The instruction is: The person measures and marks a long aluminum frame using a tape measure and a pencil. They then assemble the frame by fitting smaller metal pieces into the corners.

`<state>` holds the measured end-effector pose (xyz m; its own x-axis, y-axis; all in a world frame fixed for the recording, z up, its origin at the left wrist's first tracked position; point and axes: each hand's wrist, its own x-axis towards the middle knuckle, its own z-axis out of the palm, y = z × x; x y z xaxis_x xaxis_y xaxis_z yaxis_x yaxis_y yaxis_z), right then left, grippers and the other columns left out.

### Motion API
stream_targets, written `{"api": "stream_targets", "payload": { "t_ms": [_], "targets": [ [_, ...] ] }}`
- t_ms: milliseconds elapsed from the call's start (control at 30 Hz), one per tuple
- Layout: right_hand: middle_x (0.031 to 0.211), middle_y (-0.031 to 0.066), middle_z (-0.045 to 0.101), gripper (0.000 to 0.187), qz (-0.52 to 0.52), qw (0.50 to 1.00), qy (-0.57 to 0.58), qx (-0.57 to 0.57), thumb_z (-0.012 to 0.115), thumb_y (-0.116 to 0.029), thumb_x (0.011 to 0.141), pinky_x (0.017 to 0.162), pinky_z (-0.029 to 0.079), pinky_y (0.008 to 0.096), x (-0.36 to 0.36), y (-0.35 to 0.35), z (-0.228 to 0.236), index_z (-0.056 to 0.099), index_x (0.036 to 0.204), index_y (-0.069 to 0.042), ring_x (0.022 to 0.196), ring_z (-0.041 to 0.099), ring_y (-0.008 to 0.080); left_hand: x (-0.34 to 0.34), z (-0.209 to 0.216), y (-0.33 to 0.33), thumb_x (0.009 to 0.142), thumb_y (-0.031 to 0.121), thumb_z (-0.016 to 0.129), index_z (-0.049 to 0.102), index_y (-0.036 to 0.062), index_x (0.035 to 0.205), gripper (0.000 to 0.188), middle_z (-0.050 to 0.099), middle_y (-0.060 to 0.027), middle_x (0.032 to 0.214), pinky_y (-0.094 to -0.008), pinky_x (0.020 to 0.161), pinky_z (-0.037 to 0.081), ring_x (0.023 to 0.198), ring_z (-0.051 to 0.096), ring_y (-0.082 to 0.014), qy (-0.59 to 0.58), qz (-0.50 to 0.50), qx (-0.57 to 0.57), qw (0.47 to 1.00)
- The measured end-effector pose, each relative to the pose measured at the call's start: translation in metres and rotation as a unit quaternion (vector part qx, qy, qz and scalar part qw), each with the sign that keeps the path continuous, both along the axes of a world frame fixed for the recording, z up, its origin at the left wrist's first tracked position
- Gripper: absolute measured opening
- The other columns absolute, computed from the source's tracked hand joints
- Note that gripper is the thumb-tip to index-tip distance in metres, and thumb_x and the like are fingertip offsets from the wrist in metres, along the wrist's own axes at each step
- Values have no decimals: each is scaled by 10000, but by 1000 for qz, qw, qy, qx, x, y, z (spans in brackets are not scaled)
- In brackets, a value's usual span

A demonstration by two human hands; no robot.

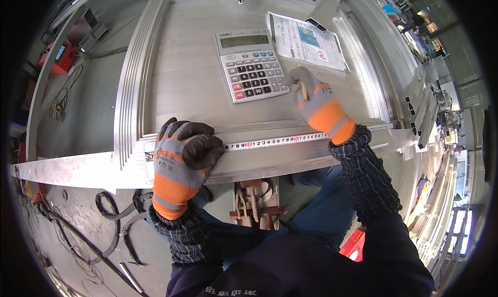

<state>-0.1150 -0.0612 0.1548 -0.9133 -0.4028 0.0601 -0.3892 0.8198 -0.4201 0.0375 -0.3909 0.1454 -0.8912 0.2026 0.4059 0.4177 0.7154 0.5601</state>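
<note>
The frame (136,69) is gleaming in bare, ridged metal with satin highlights, while the panel (187,79) inside it is looking smooth and softly matt. The calculator (226,64) is presenting smooth, hard plastic, its display window (245,41) looking glossier. The left glove (181,162) and right glove (322,104) are pairing knitted cloth with a dark, rubbery-looking coating over the fingers (199,128). The tape strip (277,141) is appearing smooth, the sheet (311,40) is showing thin paper, and the checked sleeve cuffs (368,185) are wrinkling in soft cloth.
</note>
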Motion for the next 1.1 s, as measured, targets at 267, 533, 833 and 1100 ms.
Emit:
{"api": "stream_targets", "payload": {
  "t_ms": [267,533,833,1100],
  "targets": [
    [1173,353,756,595,27,989,7,145,648,-270,988,1004,585,545,7,12,-19,576,1525,-24,1099,729,506,1,3,2,844,109,867,874,83,995,153,793,-127,1095,-466,963,596,1051,747,-330,-17,7,9,1000],
    [1221,197,764,305,-23,999,42,14,569,-70,1076,966,600,506,37,7,14,623,1374,-102,1046,759,445,1,-4,1,818,118,883,873,105,966,150,799,-103,1051,-462,960,583,1018,739,-315,-10,8,28,1000],
    [1086,176,789,264,59,988,88,-115,739,-55,993,904,600,488,91,39,19,696,1253,-48,999,758,403,-1,-4,0,852,84,867,871,71,997,146,804,-136,1068,-459,971,615,1027,755,-324,-4,-9,4,1000],
    [1022,158,778,271,51,973,139,-179,811,-28,922,878,594,466,105,55,-3,700,1168,-39,927,744,372,0,0,3,859,73,871,872,57,996,138,811,-136,1067,-454,984,604,1037,744,-327,-31,10,35,999]
  ]
}}
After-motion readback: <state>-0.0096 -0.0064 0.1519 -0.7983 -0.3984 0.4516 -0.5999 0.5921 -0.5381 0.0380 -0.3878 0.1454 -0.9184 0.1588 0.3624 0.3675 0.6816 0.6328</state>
